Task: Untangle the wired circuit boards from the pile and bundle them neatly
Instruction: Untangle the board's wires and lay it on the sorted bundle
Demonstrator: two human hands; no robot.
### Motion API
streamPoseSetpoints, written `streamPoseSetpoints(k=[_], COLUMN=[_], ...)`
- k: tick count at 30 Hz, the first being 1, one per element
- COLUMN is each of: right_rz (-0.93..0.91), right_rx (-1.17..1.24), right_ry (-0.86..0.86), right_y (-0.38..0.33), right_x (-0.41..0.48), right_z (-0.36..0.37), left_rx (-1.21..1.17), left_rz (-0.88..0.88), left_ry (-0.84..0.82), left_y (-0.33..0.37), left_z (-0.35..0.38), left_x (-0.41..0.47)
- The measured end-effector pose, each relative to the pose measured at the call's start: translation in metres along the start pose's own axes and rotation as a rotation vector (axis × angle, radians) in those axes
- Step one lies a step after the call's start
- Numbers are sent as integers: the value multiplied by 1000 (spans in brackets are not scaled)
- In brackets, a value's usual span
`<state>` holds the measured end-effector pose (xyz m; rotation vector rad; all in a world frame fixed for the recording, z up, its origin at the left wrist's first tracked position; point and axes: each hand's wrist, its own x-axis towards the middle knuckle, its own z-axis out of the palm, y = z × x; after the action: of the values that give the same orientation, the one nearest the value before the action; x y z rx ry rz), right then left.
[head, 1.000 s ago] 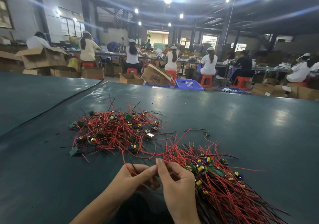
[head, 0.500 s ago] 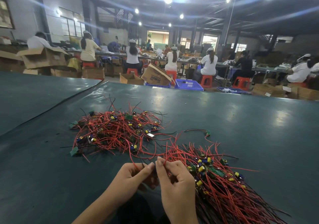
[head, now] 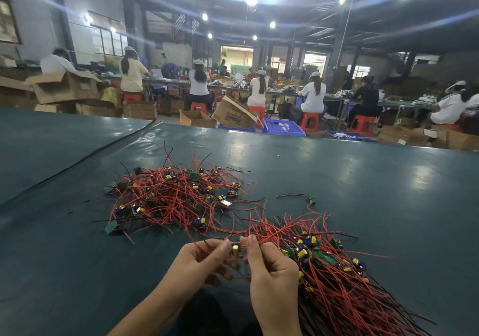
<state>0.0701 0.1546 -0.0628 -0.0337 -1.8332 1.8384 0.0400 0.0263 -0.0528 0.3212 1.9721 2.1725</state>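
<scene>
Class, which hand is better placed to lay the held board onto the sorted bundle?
Probably right: the right hand lies beside the sorted bundle; the left hand is across the board from it.

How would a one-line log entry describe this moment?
left hand: pinches wired board | right hand: pinches same board | tangled pile: beyond hands | aligned bundle: at right

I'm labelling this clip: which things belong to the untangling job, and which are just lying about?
Job: left hand, right hand, the wired board they pinch, tangled pile, neater bundle, table.
Lying about: cardboard box, blue crate, red stool.
</scene>
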Motion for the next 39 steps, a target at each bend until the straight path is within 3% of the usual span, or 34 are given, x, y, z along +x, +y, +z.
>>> streamPoseSetpoints(k=[2,7,15,19,21,27,30,34,39], right_rz=[29,141,320,350,266,177,116,138,245], right_rx=[22,75,324,444,371,161,63,45,200], right_ry=[-34,-48,252,457,408,-62,-173,-98,151], right_y=[1,-1,-7,-6,-6,-6,-5,-2,-3], right_x=[0,3,26,38,37,10,-1,-3,12], right_z=[1,2,-26,-50,-53,-12,3,5,-6], left_rx=[73,36,-14,-167,-168,-108,-43,-4,62], left_rz=[57,138,233,204,211,157,137,124,169], left_ry=[-58,-17,60,218,242,126,22,-17,29], left_y=[-1,-1,4,11,13,5,-3,-4,2], left_z=[2,1,-14,-31,-38,-16,-5,0,-6], left_x=[-3,-1,1,4,5,3,0,-2,-2])
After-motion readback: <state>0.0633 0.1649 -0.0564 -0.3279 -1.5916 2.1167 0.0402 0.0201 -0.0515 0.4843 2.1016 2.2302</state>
